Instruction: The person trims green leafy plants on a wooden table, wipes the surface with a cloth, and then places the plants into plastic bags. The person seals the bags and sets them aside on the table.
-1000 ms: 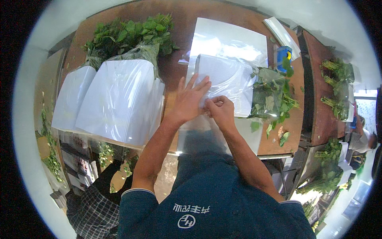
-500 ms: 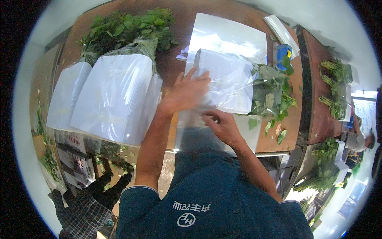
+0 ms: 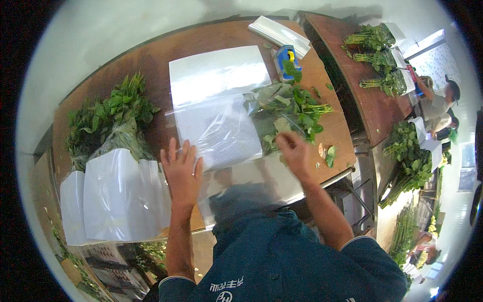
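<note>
A clear plastic sleeve point(image 3: 221, 133) lies on the brown table point(image 3: 151, 60) in front of me. My left hand point(image 3: 181, 171) rests flat on its near left corner, fingers spread. A loose bunch of leafy green stems point(image 3: 294, 108) lies at the sleeve's right end, leaves partly under the plastic and stem ends pointing right. My right hand point(image 3: 294, 153) is at the near side of this bunch, its fingers curled onto the lower leaves.
Wrapped bunches in white sleeves point(image 3: 121, 201) with green tops point(image 3: 110, 116) lie at the left. A stack of white sheets point(image 3: 219, 70), a blue tape dispenser point(image 3: 284, 55) and packed sleeves point(image 3: 282, 32) are farther back. Another table point(image 3: 372, 105) carries bunches; a person point(image 3: 443, 103) stands right.
My right hand moved from the sleeve's near edge rightward to the leafy bunch. My left hand slid back to the sleeve's near left corner. The view shifted right.
</note>
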Demonstrator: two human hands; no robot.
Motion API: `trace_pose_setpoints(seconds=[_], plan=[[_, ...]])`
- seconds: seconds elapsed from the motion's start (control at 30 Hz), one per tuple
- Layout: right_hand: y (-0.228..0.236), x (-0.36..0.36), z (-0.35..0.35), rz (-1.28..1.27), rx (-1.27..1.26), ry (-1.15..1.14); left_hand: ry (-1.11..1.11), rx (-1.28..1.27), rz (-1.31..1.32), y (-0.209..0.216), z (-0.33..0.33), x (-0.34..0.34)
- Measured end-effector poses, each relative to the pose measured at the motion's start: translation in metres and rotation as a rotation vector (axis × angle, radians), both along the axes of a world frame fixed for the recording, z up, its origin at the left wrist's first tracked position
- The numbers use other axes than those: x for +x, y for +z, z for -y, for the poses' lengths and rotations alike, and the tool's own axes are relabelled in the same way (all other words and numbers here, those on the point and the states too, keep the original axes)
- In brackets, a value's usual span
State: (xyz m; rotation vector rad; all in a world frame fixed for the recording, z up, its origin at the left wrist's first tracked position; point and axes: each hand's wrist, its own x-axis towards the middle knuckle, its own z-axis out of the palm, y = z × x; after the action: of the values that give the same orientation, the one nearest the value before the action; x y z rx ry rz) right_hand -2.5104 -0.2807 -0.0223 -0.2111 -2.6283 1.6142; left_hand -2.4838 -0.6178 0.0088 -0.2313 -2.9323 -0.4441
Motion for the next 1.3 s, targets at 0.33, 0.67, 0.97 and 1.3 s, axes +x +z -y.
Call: trace_pose_setpoints(seconds=[0.33, 0.67, 0.97, 1.3], plan=[[0.005, -0.105, -0.082, 0.256, -0.219, 0.178, -0.328, 0.234, -0.084, -0.063, -0.241, -0.017], [-0.024, -0.084, -0.118, 0.281, -0.380, 0.346, -0.231, 0.223, -0.301, -0.051, -0.260, -0.021], [-0.038, -0.073, -0.104, 0.320, -0.175, 0.489, -0.020, 0.328, 0.144, -0.058, -0.242, -0.073], [-0.055, -0.085, -0.087, 0.184, 0.100, 0.302, -0.127, 0.305, 0.078, -0.053, -0.242, -0.073]])
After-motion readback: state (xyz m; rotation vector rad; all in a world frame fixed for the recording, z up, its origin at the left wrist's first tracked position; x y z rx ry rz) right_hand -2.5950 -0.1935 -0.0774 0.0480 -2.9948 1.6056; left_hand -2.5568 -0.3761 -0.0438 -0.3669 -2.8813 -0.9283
